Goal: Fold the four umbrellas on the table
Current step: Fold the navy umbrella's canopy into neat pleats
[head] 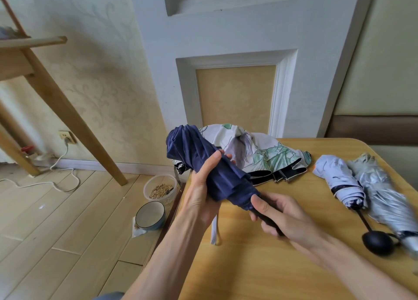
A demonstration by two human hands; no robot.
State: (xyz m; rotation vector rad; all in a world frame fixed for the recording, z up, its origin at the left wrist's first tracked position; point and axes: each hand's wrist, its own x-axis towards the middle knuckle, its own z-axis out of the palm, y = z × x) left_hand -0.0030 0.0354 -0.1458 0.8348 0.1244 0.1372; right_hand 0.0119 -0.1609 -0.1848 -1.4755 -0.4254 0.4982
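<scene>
I'm looking at the wooden table (282,265), navy umbrella (192,150) hovering collapsed over its left edge. Left hand (203,186) is wrapping round the canopy, and right hand (285,218) is gripping its black handle (260,216).

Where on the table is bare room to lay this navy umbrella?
The table is bare in front, between the right hand and the black knob handle. Crowded: floral umbrella behind, pale blue umbrella and silver umbrella at right.
</scene>
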